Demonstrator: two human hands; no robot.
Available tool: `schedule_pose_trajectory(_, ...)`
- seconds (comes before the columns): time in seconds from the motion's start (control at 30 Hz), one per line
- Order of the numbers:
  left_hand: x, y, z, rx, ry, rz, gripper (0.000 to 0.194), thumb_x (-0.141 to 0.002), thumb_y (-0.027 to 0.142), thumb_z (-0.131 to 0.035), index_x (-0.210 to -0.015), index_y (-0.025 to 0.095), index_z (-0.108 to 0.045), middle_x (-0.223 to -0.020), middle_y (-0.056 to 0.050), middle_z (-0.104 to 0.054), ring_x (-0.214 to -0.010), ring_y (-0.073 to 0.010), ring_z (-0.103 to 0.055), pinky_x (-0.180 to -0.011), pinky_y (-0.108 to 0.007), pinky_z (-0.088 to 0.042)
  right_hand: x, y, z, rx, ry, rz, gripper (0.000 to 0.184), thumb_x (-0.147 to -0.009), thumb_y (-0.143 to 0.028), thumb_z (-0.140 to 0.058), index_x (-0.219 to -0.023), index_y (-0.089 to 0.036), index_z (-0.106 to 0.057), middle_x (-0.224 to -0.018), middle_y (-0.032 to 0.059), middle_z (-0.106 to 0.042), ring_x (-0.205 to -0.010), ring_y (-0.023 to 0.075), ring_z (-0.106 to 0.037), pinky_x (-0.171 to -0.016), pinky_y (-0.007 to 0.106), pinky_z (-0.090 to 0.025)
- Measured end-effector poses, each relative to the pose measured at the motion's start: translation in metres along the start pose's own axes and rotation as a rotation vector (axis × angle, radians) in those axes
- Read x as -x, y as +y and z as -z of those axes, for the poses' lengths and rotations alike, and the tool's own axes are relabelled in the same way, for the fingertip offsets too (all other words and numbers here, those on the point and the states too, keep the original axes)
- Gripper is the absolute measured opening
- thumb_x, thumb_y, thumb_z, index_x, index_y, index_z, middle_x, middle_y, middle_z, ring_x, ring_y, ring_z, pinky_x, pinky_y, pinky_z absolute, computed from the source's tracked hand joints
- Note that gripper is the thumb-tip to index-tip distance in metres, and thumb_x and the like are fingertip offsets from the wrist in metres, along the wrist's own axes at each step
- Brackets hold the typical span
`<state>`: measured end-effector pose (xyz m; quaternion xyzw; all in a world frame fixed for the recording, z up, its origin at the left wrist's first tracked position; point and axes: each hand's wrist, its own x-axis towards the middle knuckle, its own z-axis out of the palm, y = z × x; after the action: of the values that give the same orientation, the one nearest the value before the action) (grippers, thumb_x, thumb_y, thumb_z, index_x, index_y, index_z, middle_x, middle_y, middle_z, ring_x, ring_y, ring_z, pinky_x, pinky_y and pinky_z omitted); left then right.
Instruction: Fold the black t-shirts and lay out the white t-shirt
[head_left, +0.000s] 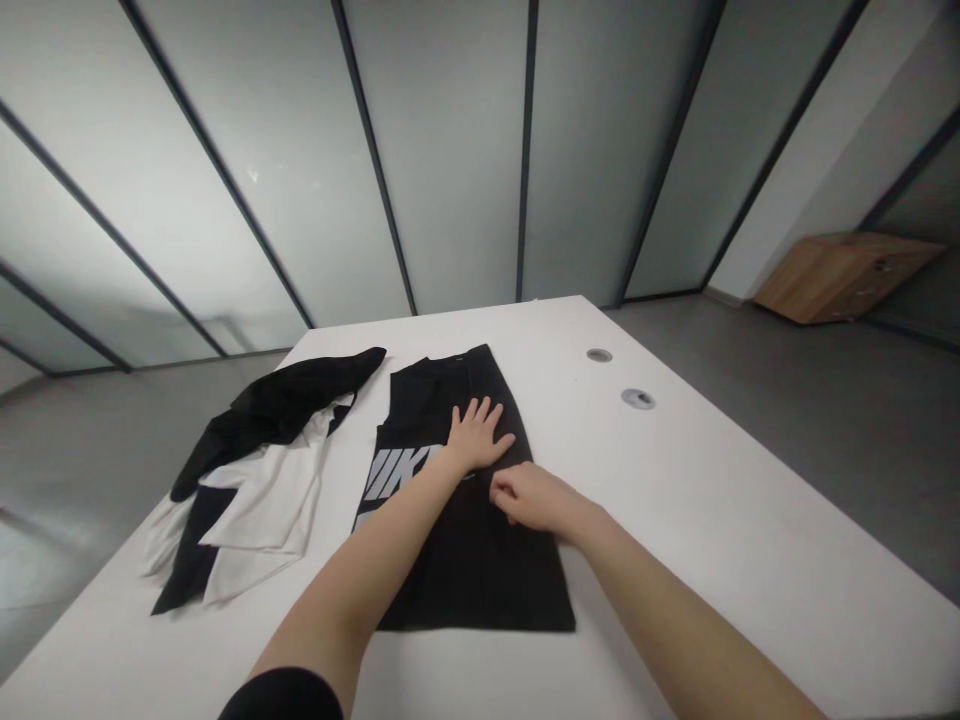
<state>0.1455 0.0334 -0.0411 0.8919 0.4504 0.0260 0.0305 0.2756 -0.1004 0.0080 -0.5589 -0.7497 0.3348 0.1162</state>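
A crumpled black-and-white cloth garment (pixel 251 475) lies on the white table (pixel 697 520); beside it, the flat-folded black printed garment (pixel 472 575) looks soft, light and best taken by its edges; the left hand (pixel 478 435) presses open upon it; the right hand (pixel 536 498) curls against it, its grip unclear.

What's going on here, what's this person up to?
A person is working at a white table with both bare hands on a flat, folded black garment with white lettering. The left hand lies flat on it, and the right hand rests nearby with its fingers curled against the fabric. A crumpled black-and-white garment lies in a loose heap to their left.
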Motion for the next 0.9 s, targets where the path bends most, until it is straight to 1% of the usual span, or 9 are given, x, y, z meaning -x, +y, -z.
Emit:
schedule_pose_trajectory(0.17, 0.054, 0.029, 0.0, -0.024, -0.07, -0.131, 0.084, -0.104, 0.071, -0.037, -0.172, 0.024, -0.026, -0.179, -0.015, -0.019, -0.165, -0.04, -0.018, -0.127, -0.072, -0.024, 0.011, -0.003, 0.0, -0.379, -0.609, -0.168, 0.019, -0.096, -0.035, -0.065, -0.095, -0.017, -0.072, -0.086, 0.003, -0.079, -0.057, 0.0111, -0.067, -0.05, 0.019, -0.047)
schedule_pose_trajectory(0.27, 0.073, 0.037, 0.001, -0.051, -0.106, -0.077, 0.085, -0.104, 0.072, -0.036, -0.173, 0.023, -0.025, -0.179, -0.017, -0.018, -0.164, -0.0432, -0.018, -0.124, -0.076, -0.026, 0.012, -0.005, -0.005, -0.456, -0.774, -0.222, 0.026, -0.091, -0.043, -0.073, -0.092, -0.018, -0.07, -0.089, 0.0025, -0.078, -0.06, 0.0108, -0.069, -0.05, 0.019, -0.05)
schedule_pose_trajectory(0.33, 0.075, 0.039, 0.001, -0.049, -0.135, -0.043, 0.085, -0.104, 0.072, -0.035, -0.173, 0.024, -0.024, -0.179, -0.017, -0.017, -0.164, -0.0447, -0.017, -0.122, -0.079, -0.027, 0.011, -0.004, -0.008, -0.466, -0.79, -0.212, 0.027, -0.091, -0.044, -0.074, -0.091, -0.017, -0.069, -0.091, 0.0031, -0.078, -0.059, 0.0114, -0.07, -0.049, 0.02, -0.051)
schedule_pose_trajectory(0.43, 0.062, 0.034, 0.001, -0.021, -0.158, -0.008, 0.083, -0.104, 0.071, -0.035, -0.173, 0.026, -0.024, -0.18, -0.016, -0.014, -0.165, -0.0447, -0.014, -0.122, -0.08, -0.023, 0.008, -0.003, -0.012, -0.44, -0.624, -0.125, 0.025, -0.095, -0.042, -0.069, -0.092, -0.017, -0.07, -0.091, 0.005, -0.079, -0.057, 0.0127, -0.069, -0.048, 0.022, -0.05)
schedule_pose_trajectory(0.5, 0.046, 0.024, 0.001, 0.001, -0.137, 0.021, 0.081, -0.105, 0.07, -0.033, -0.173, 0.026, -0.024, -0.18, -0.015, -0.013, -0.165, -0.0437, -0.013, -0.123, -0.08, -0.02, 0.004, -0.003, -0.013, -0.36, -0.358, -0.012, 0.019, -0.098, -0.035, -0.064, -0.097, -0.018, -0.073, -0.09, 0.005, -0.079, -0.06, 0.0139, -0.069, -0.053, 0.024, -0.052)
schedule_pose_trajectory(0.6, 0.016, 0.0, 0.003, 0.027, -0.1, 0.063, 0.079, -0.106, 0.069, -0.031, -0.173, 0.028, -0.024, -0.18, -0.013, -0.013, -0.166, -0.0414, -0.013, -0.125, -0.078, -0.016, -0.003, -0.001, -0.016, -0.134, 0.075, 0.178, 0.017, -0.098, -0.021, -0.061, -0.103, -0.019, -0.077, -0.095, 0.006, -0.08, -0.081, 0.0186, -0.073, -0.077, 0.032, -0.057)
schedule_pose_trajectory(0.67, -0.004, -0.017, 0.005, 0.033, -0.084, 0.075, 0.079, -0.105, 0.069, -0.03, -0.172, 0.028, -0.024, -0.181, -0.012, -0.014, -0.166, -0.04, -0.013, -0.126, -0.077, -0.015, -0.007, 0.002, -0.02, 0.018, 0.226, 0.263, 0.021, -0.098, -0.017, -0.061, -0.109, -0.019, -0.079, -0.112, 0.0093, -0.079, -0.106, 0.0239, -0.073, -0.098, 0.039, -0.055)
schedule_pose_trajectory(0.77, -0.027, -0.036, 0.009, 0.032, -0.071, 0.095, 0.078, -0.105, 0.069, -0.029, -0.172, 0.028, -0.025, -0.181, -0.011, -0.015, -0.166, -0.0387, -0.014, -0.127, -0.075, -0.014, -0.01, 0.007, -0.029, 0.191, 0.246, 0.247, 0.043, -0.099, -0.026, -0.067, -0.141, -0.019, -0.07, -0.156, 0.0165, -0.059, -0.15, 0.0362, -0.048, -0.123, 0.053, -0.038)
schedule_pose_trajectory(0.9, -0.042, -0.049, 0.011, 0.033, -0.082, 0.118, 0.078, -0.105, 0.068, -0.027, -0.172, 0.03, -0.024, -0.181, -0.01, -0.015, -0.166, -0.0369, -0.013, -0.128, -0.072, -0.014, -0.006, 0.007, -0.041, 0.307, 0.111, 0.145, 0.073, -0.104, -0.047, -0.06, -0.167, -0.017, -0.042, -0.177, 0.0192, -0.025, -0.164, 0.0457, -0.014, -0.13, 0.065, -0.018)
